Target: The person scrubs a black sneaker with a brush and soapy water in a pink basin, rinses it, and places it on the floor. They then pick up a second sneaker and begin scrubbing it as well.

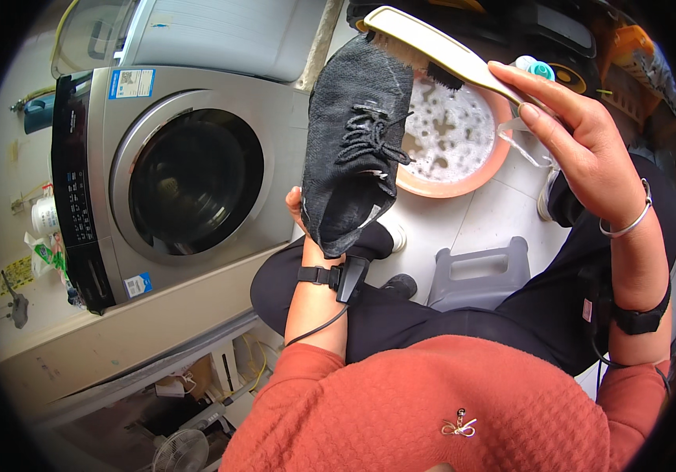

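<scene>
A dark grey laced shoe (355, 88) is held up by my left hand (295, 203), which is mostly hidden beneath it; only some fingertips show by the heel. The toe points away from me and the shoe's opening faces up. My right hand (579, 135) grips the handle of a cream scrubbing brush (432, 41). Its bristles, pale with a dark patch, face down at the toe's right side; whether they touch the shoe I cannot tell. Behind the shoe, on the floor, stands an orange-pink basin (453, 187) of foamy water.
A silver front-loading washing machine (196, 171) stands to the left. Between my legs is a grey plastic stool (479, 277) on white floor tiles (461, 224). A bottle with a teal cap (541, 71) stands beyond the basin. Cables run along both forearms.
</scene>
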`<state>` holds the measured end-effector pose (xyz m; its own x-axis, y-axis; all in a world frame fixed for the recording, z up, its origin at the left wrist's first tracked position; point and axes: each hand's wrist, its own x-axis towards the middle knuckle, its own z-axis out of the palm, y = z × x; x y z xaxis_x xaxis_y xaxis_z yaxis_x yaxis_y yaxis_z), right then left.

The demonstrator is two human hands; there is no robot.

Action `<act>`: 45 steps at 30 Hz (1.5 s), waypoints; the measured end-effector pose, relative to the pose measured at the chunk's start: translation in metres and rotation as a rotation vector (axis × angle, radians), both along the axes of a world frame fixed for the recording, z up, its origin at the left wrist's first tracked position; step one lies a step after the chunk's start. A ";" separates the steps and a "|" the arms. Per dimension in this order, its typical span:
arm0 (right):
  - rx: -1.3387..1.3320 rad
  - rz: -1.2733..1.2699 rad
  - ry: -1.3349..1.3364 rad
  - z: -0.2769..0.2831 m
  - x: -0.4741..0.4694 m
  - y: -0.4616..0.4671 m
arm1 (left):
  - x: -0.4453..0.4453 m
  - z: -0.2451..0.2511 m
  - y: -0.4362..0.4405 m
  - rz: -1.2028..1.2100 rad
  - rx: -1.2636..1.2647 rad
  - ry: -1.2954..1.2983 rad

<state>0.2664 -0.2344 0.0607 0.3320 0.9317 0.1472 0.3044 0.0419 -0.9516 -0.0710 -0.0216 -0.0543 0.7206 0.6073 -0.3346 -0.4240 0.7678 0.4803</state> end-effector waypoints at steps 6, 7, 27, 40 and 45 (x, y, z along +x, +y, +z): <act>-0.015 -0.027 0.001 -0.011 -0.003 0.010 | 0.004 0.007 -0.005 -0.083 0.030 -0.109; -0.002 -0.043 0.006 -0.013 -0.003 0.011 | 0.003 0.006 -0.005 -0.017 0.000 -0.012; -0.051 -0.068 0.083 -0.020 -0.002 0.023 | 0.013 0.014 -0.010 -0.125 0.006 -0.082; -0.125 0.093 0.140 -0.019 -0.028 0.028 | 0.039 0.023 -0.008 -0.003 0.106 0.051; -0.175 0.130 -0.379 -0.040 -0.068 0.034 | 0.068 0.031 -0.018 0.017 0.165 0.186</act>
<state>0.1983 -0.2008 0.0210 0.1631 0.9840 0.0719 0.6362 -0.0492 -0.7700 -0.0030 -0.0395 -0.0236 0.6453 0.6758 -0.3561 -0.3285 0.6664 0.6693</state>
